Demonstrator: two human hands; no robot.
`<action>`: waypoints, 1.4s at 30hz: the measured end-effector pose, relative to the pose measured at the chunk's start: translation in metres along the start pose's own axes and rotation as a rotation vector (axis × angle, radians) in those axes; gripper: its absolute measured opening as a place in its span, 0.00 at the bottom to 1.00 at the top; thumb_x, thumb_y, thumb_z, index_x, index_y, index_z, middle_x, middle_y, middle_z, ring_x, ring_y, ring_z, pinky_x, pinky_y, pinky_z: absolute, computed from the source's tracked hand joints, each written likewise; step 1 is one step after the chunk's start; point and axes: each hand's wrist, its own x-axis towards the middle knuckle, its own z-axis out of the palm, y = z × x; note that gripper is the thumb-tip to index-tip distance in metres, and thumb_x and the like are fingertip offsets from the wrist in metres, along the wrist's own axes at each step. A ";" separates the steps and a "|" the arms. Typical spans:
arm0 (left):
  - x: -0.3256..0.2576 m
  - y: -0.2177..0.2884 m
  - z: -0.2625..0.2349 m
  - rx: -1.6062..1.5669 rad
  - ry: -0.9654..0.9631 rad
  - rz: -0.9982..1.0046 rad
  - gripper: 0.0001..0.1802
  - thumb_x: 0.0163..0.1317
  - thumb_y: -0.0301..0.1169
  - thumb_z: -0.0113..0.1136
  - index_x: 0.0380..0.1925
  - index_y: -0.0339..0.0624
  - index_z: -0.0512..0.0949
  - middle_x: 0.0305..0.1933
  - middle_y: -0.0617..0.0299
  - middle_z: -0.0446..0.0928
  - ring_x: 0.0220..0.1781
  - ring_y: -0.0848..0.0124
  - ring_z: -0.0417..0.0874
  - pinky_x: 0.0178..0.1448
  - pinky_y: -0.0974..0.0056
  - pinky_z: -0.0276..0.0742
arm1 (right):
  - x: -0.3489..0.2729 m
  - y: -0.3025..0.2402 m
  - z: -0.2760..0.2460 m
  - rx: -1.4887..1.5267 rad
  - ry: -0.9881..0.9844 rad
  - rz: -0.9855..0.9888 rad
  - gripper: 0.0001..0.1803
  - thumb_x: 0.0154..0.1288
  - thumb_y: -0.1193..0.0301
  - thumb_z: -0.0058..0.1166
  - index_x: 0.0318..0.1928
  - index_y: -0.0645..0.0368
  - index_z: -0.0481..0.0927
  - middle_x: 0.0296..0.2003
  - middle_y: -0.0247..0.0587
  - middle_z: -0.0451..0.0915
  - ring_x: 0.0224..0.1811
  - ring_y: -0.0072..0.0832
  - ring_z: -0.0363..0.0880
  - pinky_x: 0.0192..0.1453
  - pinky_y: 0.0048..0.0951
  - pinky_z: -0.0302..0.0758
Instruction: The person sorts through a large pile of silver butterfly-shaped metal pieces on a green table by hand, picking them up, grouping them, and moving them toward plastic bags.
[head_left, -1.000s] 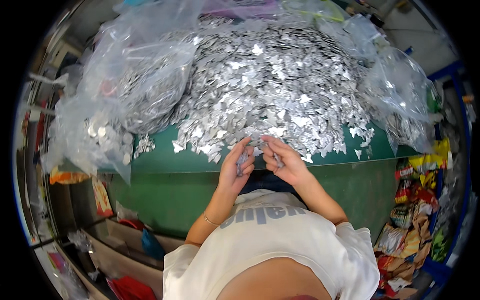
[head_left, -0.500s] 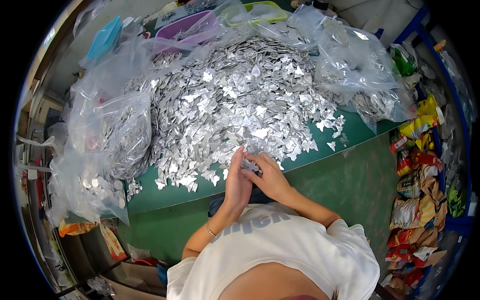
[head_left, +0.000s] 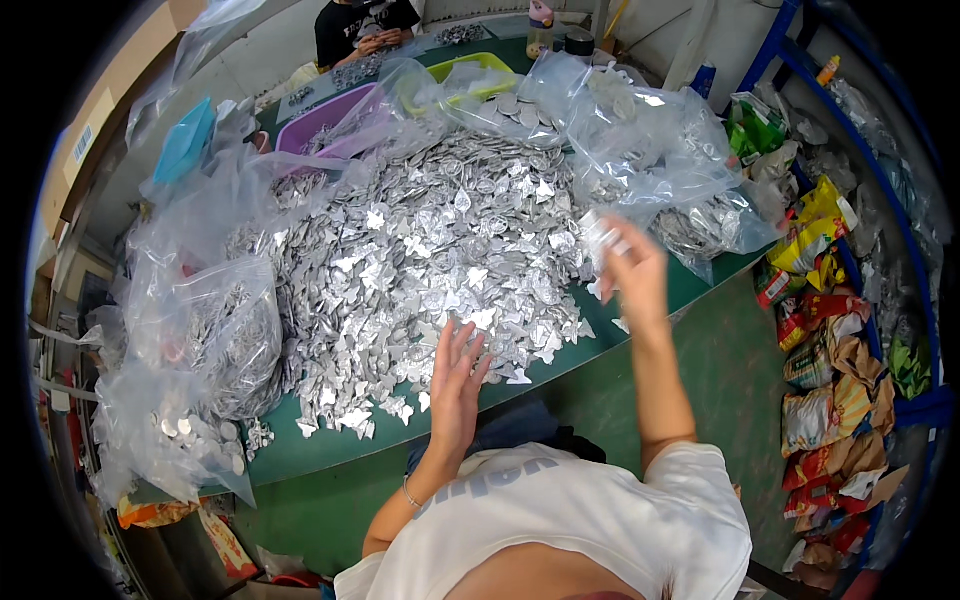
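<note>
A broad heap of flat silver metal pieces (head_left: 430, 260), some shaped like butterflies and others like leaves, covers the middle of the green table (head_left: 330, 455). My left hand (head_left: 456, 390) is at the heap's near edge, fingers stretched and spread, holding nothing I can see. Out over the heap's right side, my right hand (head_left: 638, 275) grips a small stack of silver metal pieces (head_left: 600, 238) between thumb and fingers. The shapes in that stack are too blurred to make out. A few loose pieces lie under and beside the right hand.
Clear plastic bags of metal parts flank the heap, left (head_left: 235, 335) and right (head_left: 700, 225). Behind it stand a purple basin (head_left: 330, 125) and a lime-green basin (head_left: 460, 72). Across the table sits a co-worker (head_left: 365, 35). Colourful packets (head_left: 820, 410) hang at the right.
My hands were together at the near edge, around some pieces. My right hand has swung away to the right with a stack; my left has opened. The view now takes in the co-worker.
</note>
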 end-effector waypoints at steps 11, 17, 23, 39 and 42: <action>-0.005 -0.006 -0.013 -0.068 0.122 -0.059 0.31 0.66 0.35 0.44 0.64 0.34 0.49 0.59 0.43 0.65 0.62 0.55 0.67 0.62 0.57 0.62 | 0.126 -0.036 -0.095 -0.845 0.140 -0.375 0.15 0.63 0.77 0.42 0.48 0.60 0.76 0.35 0.43 0.81 0.19 0.21 0.72 0.26 0.26 0.71; -0.010 -0.009 -0.026 0.102 0.182 -0.017 0.22 0.66 0.28 0.45 0.58 0.31 0.61 0.52 0.48 0.72 0.55 0.63 0.74 0.56 0.66 0.69 | 0.090 -0.071 -0.119 -0.143 0.251 -0.459 0.19 0.68 0.76 0.35 0.59 0.62 0.62 0.41 0.46 0.77 0.15 0.16 0.64 0.18 0.20 0.66; -0.014 -0.039 -0.046 0.476 0.220 0.218 0.14 0.63 0.22 0.46 0.50 0.31 0.68 0.39 0.56 0.75 0.41 0.72 0.75 0.47 0.71 0.71 | 0.160 -0.061 -0.212 0.198 0.798 -0.684 0.17 0.70 0.73 0.32 0.55 0.70 0.62 0.45 0.48 0.78 0.20 0.20 0.69 0.24 0.23 0.70; -0.009 -0.068 -0.066 0.834 0.236 0.453 0.08 0.57 0.14 0.46 0.34 0.30 0.75 0.28 0.56 0.74 0.28 0.71 0.75 0.34 0.72 0.70 | 0.257 -0.013 -0.242 -0.149 0.350 -0.079 0.17 0.66 0.66 0.46 0.51 0.62 0.75 0.45 0.39 0.78 0.45 0.28 0.76 0.48 0.28 0.71; -0.011 -0.062 -0.061 0.869 0.220 0.439 0.08 0.57 0.14 0.46 0.33 0.31 0.75 0.28 0.55 0.74 0.28 0.72 0.75 0.34 0.72 0.70 | 0.192 -0.049 -0.207 -0.229 0.582 -0.412 0.13 0.66 0.71 0.46 0.49 0.62 0.75 0.44 0.37 0.78 0.40 0.24 0.76 0.43 0.22 0.72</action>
